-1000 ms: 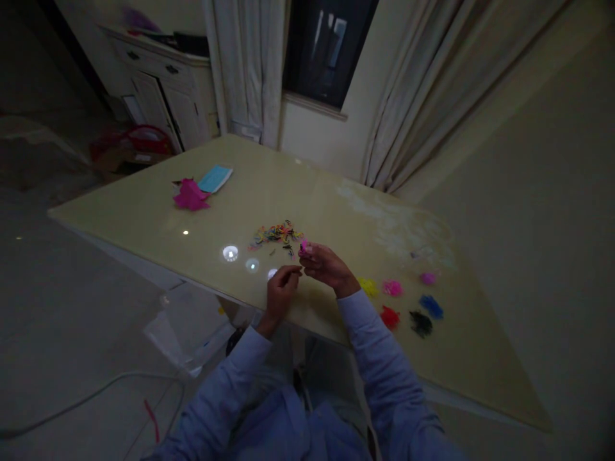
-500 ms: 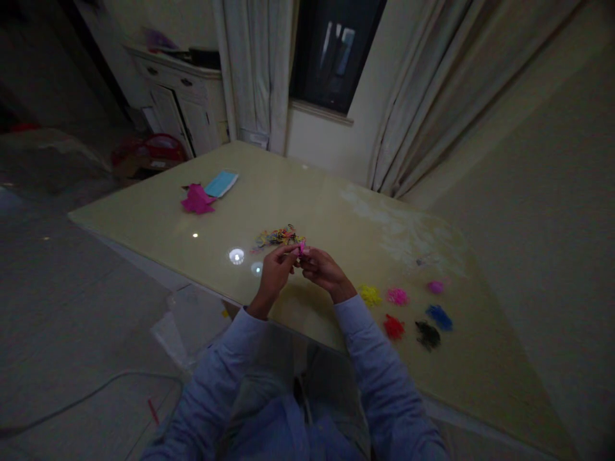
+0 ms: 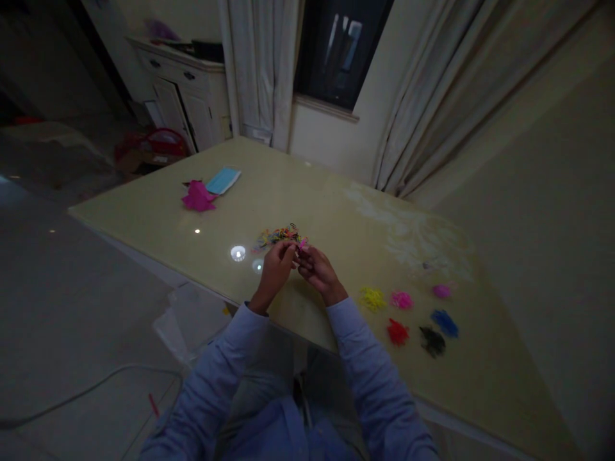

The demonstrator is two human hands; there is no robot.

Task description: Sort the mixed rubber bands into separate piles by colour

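Both my hands meet above the table, just in front of a mixed heap of small coloured rubber bands (image 3: 275,236). Between the fingertips of my right hand (image 3: 317,270) is a small bunch of pink rubber bands (image 3: 302,243), pinched at its top. My left hand (image 3: 277,267) is closed, thumb and forefinger pressed together right beside the bunch; what lies in that pinch is too small to make out. To the right of my right forearm lie single-colour piles: yellow bands (image 3: 372,298), pink bands (image 3: 401,300), red bands (image 3: 398,332), black bands (image 3: 433,342) and blue bands (image 3: 445,323).
A purple-pink lump (image 3: 441,291) sits beyond the blue pile on the pale table (image 3: 298,186). Towards the far left are a crumpled magenta piece (image 3: 198,196) and a blue face mask (image 3: 223,180). Clear plastic (image 3: 185,320) hangs low by the near edge.
My left fingertips have drawn slightly left from the pink bunch, while my right hand stays around it. The view has shifted slightly; the piles appear unchanged.
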